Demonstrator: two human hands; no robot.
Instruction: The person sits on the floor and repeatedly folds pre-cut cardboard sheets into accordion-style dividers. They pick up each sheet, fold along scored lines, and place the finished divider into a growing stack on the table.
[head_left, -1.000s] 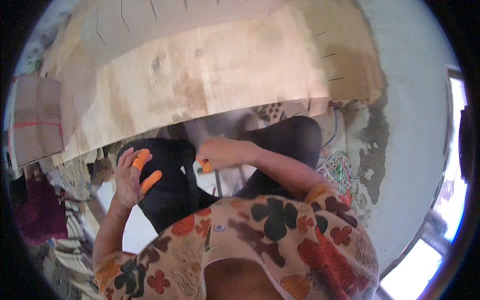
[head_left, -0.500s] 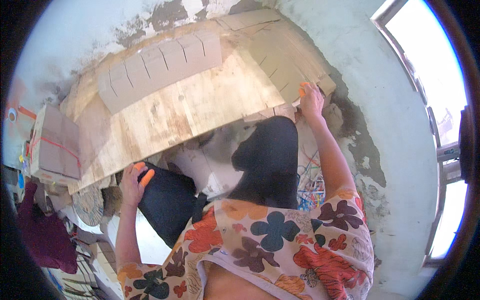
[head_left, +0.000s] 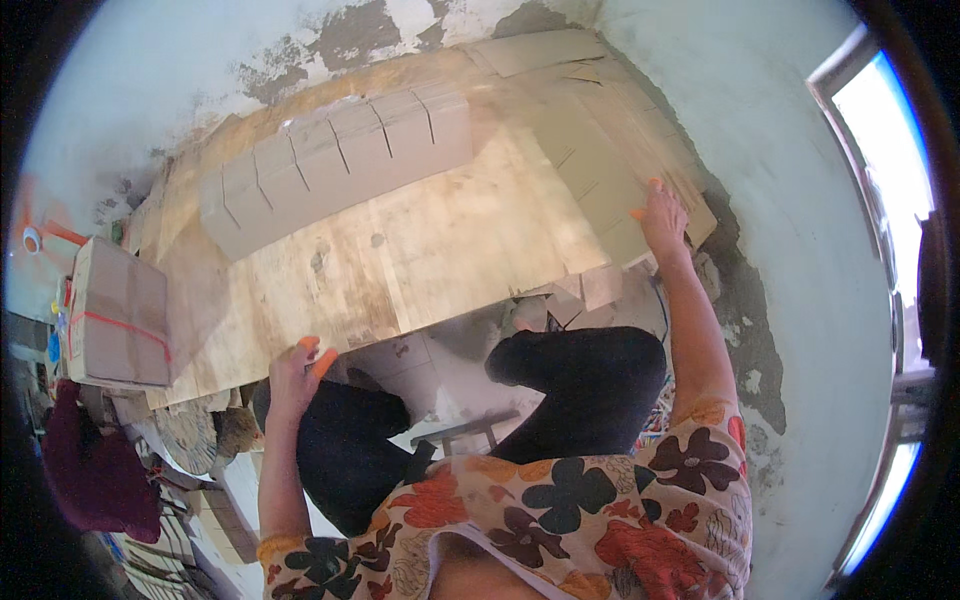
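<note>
Right hand [head_left: 664, 215] reaches far right, fingers spread flat on top sheet of flat cardboard stack [head_left: 600, 150] at wooden table [head_left: 420, 260] edge. Left hand [head_left: 295, 370] open, resting on near table edge. Best: press lightly, slide single sheet off, avoid dragging lower sheets; keep left hand braced.

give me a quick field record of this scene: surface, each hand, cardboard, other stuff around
surface: worn wooden board, used as a low table
left hand: left hand rests at the board's near edge, fingers with orange tips, holding nothing visible
right hand: right hand lies flat on the stack of flat cardboard sheets at the board's right end
cardboard: row of slotted cardboard pieces lies along the far side
left side: tied bundle of cardboard with a red cord
posture: seated, dark trousers, flowered top
</note>
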